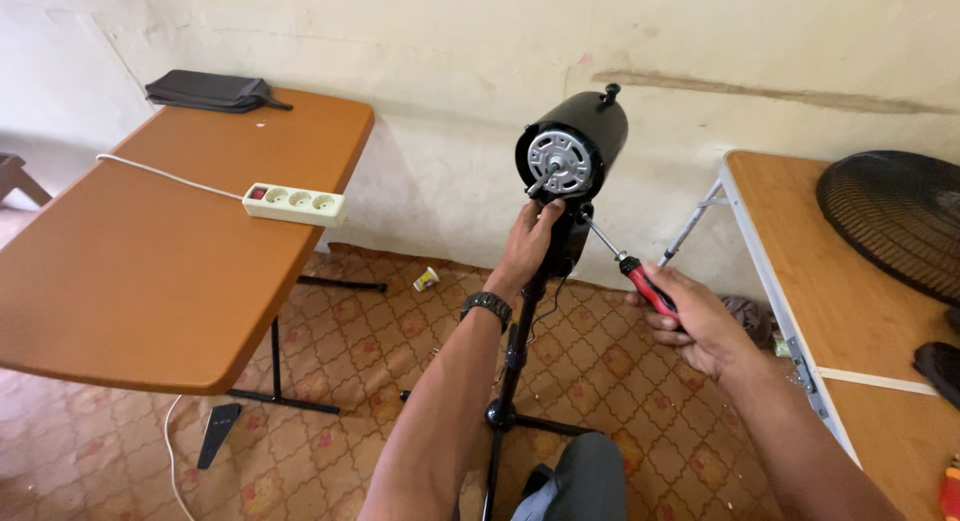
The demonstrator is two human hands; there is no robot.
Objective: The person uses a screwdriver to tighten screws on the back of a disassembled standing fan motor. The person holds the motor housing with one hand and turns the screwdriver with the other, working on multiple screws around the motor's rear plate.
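Head view: left hand (528,243) clasps the fan motor (570,156) neck; right hand (692,319) clenches the screwdriver (625,262), shaft slanting up-left toward the motor base beside the left hand.

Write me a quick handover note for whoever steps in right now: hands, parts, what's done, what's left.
Left hand grips the neck under the black fan motor on its stand.
Right hand holds the red-handled screwdriver, its tip at the motor's underside.
Done: grille and blade are off the motor; a black fan grille lies on the right table.
Left: the screw at the tip looks still in work; its state cannot be told.
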